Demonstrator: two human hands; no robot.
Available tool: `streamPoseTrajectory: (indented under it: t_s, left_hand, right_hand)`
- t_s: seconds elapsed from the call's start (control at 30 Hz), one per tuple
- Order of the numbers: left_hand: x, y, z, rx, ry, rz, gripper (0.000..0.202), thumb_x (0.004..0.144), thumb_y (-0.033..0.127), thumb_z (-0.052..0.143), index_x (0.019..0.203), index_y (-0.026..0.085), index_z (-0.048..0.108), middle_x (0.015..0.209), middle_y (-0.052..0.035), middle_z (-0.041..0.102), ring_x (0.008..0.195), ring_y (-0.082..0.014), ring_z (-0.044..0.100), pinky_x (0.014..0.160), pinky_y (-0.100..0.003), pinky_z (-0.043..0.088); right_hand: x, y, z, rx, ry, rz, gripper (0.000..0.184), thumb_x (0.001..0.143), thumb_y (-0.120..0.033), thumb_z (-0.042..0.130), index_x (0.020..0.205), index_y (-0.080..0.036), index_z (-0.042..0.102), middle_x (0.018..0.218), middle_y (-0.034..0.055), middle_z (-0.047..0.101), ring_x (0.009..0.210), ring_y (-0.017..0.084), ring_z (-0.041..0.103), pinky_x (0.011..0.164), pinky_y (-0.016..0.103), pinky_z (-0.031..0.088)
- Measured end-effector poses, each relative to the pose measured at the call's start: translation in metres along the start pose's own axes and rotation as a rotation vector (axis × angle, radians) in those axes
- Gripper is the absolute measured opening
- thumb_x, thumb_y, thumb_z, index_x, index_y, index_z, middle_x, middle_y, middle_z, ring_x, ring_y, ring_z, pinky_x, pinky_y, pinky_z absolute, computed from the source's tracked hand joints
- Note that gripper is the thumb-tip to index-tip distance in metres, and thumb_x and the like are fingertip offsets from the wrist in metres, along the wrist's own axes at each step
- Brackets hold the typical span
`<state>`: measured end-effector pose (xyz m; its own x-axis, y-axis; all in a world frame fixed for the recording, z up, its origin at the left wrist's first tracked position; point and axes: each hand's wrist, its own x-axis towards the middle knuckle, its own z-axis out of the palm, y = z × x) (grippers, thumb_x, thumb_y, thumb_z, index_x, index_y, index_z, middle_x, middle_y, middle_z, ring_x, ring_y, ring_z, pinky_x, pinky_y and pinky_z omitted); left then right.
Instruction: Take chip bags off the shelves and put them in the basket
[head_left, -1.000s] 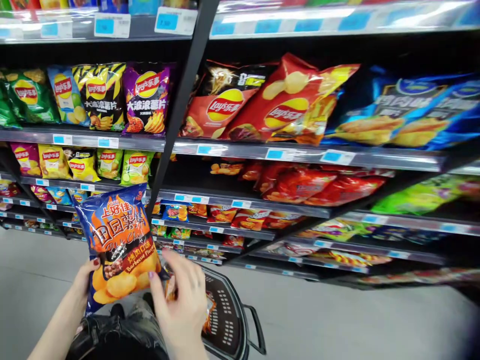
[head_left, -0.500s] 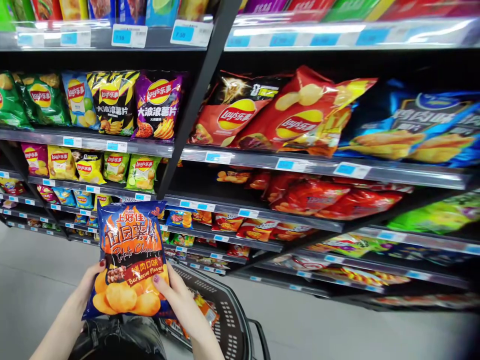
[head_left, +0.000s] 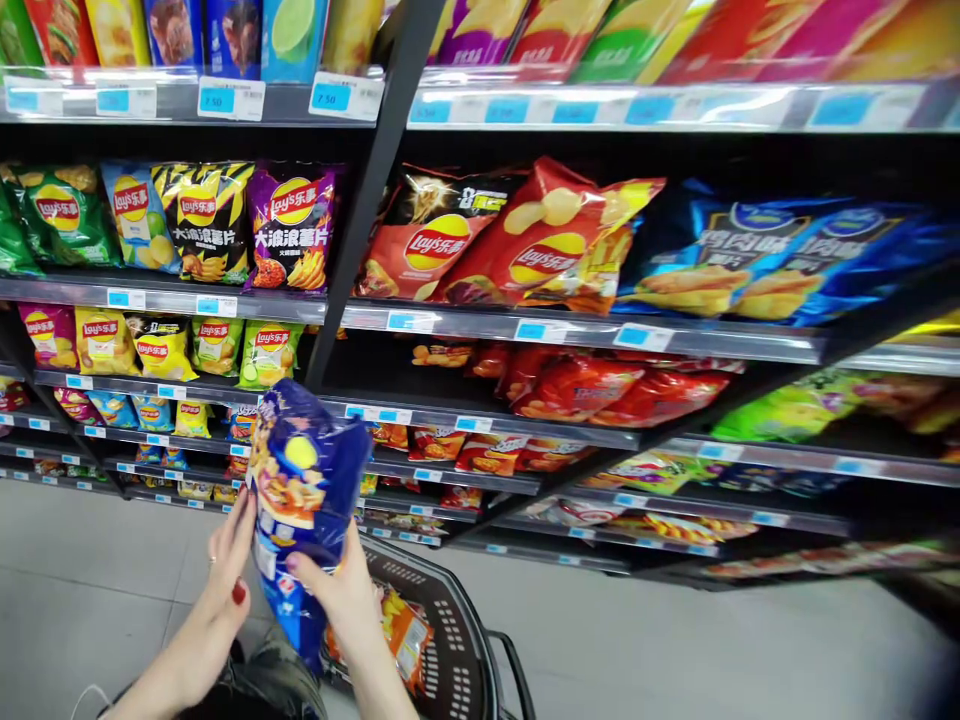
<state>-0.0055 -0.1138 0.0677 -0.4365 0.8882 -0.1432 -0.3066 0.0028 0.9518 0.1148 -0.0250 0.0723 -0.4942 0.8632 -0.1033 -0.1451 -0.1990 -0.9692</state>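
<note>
A dark blue bag of potato chips [head_left: 307, 480] is held up at the lower left, with its printed back turned partly toward me and its front face hidden. My right hand [head_left: 341, 590] grips the lower right edge, thumb pressed on the bag's back. Against the left edge, the stretched fingers of my left hand [head_left: 229, 580] rest, while its thumb stays off the bag. Below and to the right of the bag is a dark shopping basket [head_left: 450, 600] with an orange snack bag [head_left: 405, 635] inside it.
Shelves of chip bags run across the view, with a purple bag [head_left: 291, 228] and a red bag [head_left: 551, 240] at upper height. A black upright post [head_left: 360, 210] divides them. The basket's handle [head_left: 514, 675] sticks out right over the grey floor [head_left: 637, 650].
The chip bag has turned from its orange front to its blue back and shifted right. My left thumb has come off it. The camera view has shifted somewhat.
</note>
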Motion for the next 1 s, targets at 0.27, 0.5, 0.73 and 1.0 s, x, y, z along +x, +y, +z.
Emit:
streamPoseTrajectory:
  t_s: [0.27,0.5,0.73,1.0]
  left_hand:
    - [0.020,0.015,-0.035,-0.154,-0.073,-0.183,0.089,0.040,0.045,0.081,0.121,0.020,0.053,0.124,-0.0123,0.058,0.124,-0.0366,0.039,0.101,-0.041,0.035]
    - [0.024,0.008,-0.035,-0.136,0.020,-0.309,0.071,0.046,0.026,0.080,0.112,0.016,0.056,0.109,-0.0133,0.067,0.106,-0.0341,0.058,0.087,-0.040,0.048]
    - [0.029,0.006,-0.020,0.004,0.098,-0.234,0.078,0.049,0.028,0.080,0.120,0.015,0.050,0.111,-0.0135,0.066,0.105,-0.0325,0.058,0.085,-0.037,0.049]
    - [0.029,-0.002,-0.018,0.013,0.071,-0.209,0.077,0.047,0.034,0.081,0.116,0.014,0.054,0.110,-0.0136,0.067,0.104,-0.0334,0.059,0.086,-0.038,0.049]
  right_hand:
    - [-0.002,0.022,-0.030,0.156,-0.165,0.217,0.064,0.057,-0.054,0.061,0.113,-0.023,0.054,0.101,0.0092,0.069,0.103,0.033,0.059,0.084,0.047,0.048]
    - [0.014,0.032,-0.033,0.058,-0.141,0.046,0.070,0.065,-0.057,0.062,0.124,-0.024,0.046,0.126,0.0090,0.056,0.123,0.028,0.043,0.101,0.044,0.034]
    - [0.017,0.021,-0.041,-0.153,-0.228,-0.022,0.077,0.065,-0.055,0.066,0.129,-0.022,0.040,0.124,0.0094,0.057,0.115,0.028,0.051,0.099,0.042,0.038]
    - [0.015,0.025,-0.043,-0.102,-0.137,0.005,0.068,0.063,-0.045,0.069,0.123,-0.021,0.047,0.115,0.0083,0.063,0.106,0.027,0.058,0.092,0.040,0.045]
